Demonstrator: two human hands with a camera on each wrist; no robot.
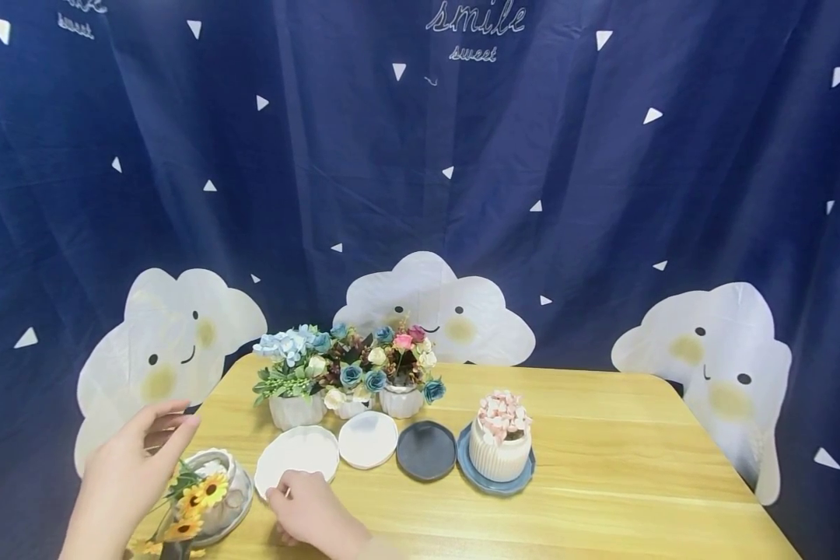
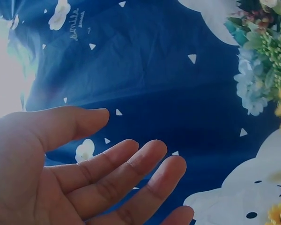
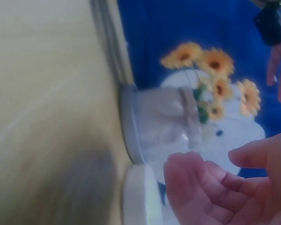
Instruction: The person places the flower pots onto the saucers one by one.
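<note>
Raised at the left side of the head view, my left hand (image 1: 129, 467) has its fingers extended and thumb apart; its palm (image 2: 84, 183) holds nothing in the left wrist view. Below it, a pale ceramic pot (image 1: 234, 494) of yellow sunflowers (image 1: 213, 488) stands on a grey-blue saucer (image 1: 241, 526). My right hand (image 1: 315, 509) is at the front edge of a large white plate (image 1: 294, 455), fingers loosely bent. In the right wrist view a gap shows between thumb and fingers (image 3: 178, 183), with nothing held. Whether it touches the plate, I cannot tell.
A smaller white plate (image 1: 367, 440) and a black plate (image 1: 427, 451) lie in a row rightward. A ribbed pot (image 1: 500, 460) with pink flowers sits on a blue saucer (image 1: 486, 484). Several flower pots (image 1: 297, 411) line the back left of the wooden table (image 1: 637, 467).
</note>
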